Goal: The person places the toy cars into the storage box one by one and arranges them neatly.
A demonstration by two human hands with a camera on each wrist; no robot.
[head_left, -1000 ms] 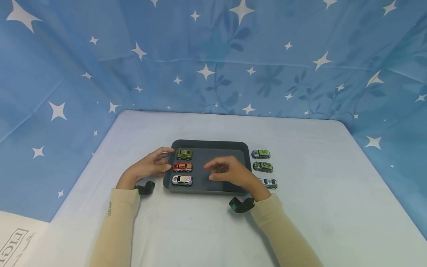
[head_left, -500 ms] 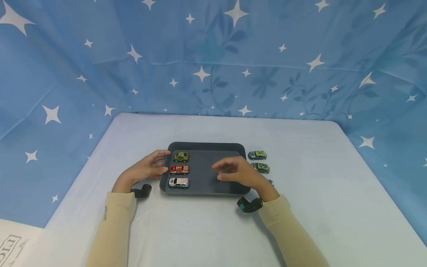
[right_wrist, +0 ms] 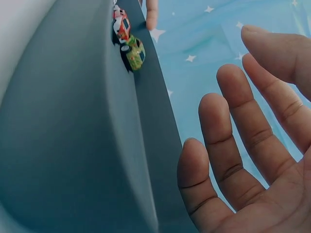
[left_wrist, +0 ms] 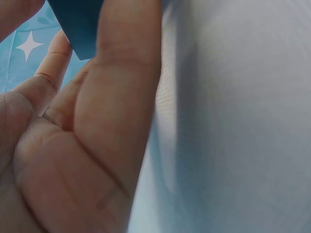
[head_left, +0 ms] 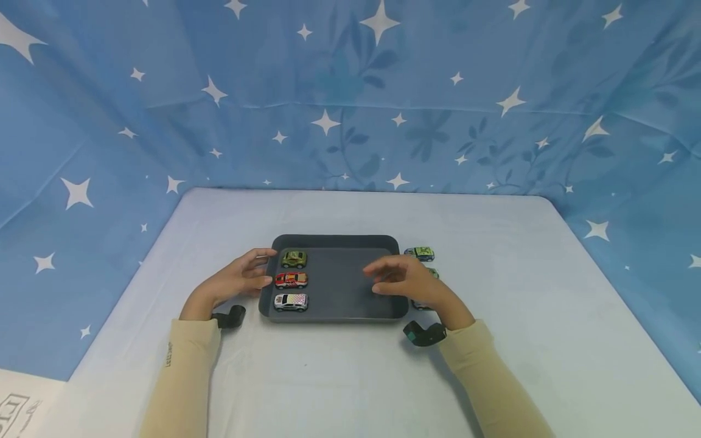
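A dark grey tray (head_left: 339,283) lies on the white table. Along its left side, three toy cars stand in a column: a green one (head_left: 294,260), a red one (head_left: 291,280) and a white one (head_left: 291,302). My left hand (head_left: 232,283) is at the tray's left rim, fingertips right at the edge, fingers loosely extended. Above the tray's right side hovers my right hand (head_left: 411,283), holding nothing, its fingers relaxed and spread in the right wrist view. In the left wrist view, a tray corner (left_wrist: 80,29) shows behind my fingers.
Right of the tray stand three more toy cars: a yellow-green one (head_left: 420,253), a green one (head_left: 434,273) mostly behind my right hand, and a pale one (head_left: 421,306) partly covered. A blue star-patterned curtain (head_left: 328,152) hangs behind the table.
My right hand has moved right, from over the tray's middle to its right side, and now overlaps the cars there. The left hand stays at the rim; the head view has shifted slightly.
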